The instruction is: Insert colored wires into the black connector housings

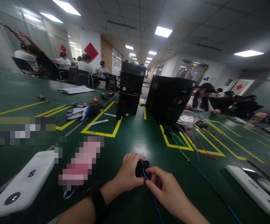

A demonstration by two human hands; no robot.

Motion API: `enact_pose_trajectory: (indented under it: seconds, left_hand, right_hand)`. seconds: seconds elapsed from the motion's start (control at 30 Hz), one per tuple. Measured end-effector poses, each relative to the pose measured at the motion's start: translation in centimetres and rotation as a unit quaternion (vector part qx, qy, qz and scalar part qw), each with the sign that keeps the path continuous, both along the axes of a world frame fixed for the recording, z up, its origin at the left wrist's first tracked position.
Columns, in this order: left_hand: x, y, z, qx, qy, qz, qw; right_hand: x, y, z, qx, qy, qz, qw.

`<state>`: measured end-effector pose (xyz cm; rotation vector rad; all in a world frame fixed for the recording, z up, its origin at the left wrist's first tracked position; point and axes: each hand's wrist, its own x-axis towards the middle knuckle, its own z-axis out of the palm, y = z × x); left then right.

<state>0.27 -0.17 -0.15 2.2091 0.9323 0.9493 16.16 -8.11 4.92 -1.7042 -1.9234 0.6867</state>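
Note:
My left hand [127, 173] is closed around a small black block-shaped part [139, 169] above the green table. Its exact kind is hard to make out. With thumb and fingertips my right hand [164, 183] pinches a blue wire [156, 205] against the front of that part. One end of the wire meets the black part; whether it is seated inside cannot be seen. From under my right hand the wire trails down toward the bottom edge of the view.
Two black computer towers [132, 90] [169, 98] stand ahead. Right of them are a white basket [188, 118] and loose coloured wires [195, 140]. White devices [25, 183] [253, 188] lie on both sides. Gloves [78, 113] lie left; a person [203, 99] sits across.

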Motion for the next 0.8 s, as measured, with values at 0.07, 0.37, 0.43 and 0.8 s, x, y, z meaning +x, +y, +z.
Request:
enact_pose_trajectory:
  seconds: [0.07, 0.37, 0.43, 0.8]
  left_hand:
    - [0.0, 0.0, 0.1, -0.009, 0.004, 0.002, 1.0]
    - [0.1, 0.0, 0.3, -0.004, 0.007, 0.005, 1.0]
    - [0.1, 0.0, 0.3, -0.002, 0.007, 0.006, 1.0]
    - [0.1, 0.0, 0.0, -0.002, 0.004, 0.008, 1.0]
  right_hand:
    - [0.2, 0.1, -0.6, -0.014, 0.035, 0.0, 0.999]
    - [1.2, 0.2, -1.4, -0.062, 0.134, 0.001, 0.989]
    - [1.3, 0.1, -1.2, -0.049, 0.122, 0.002, 0.991]
    - [1.0, -0.2, -1.2, -0.05, 0.107, -0.003, 0.993]
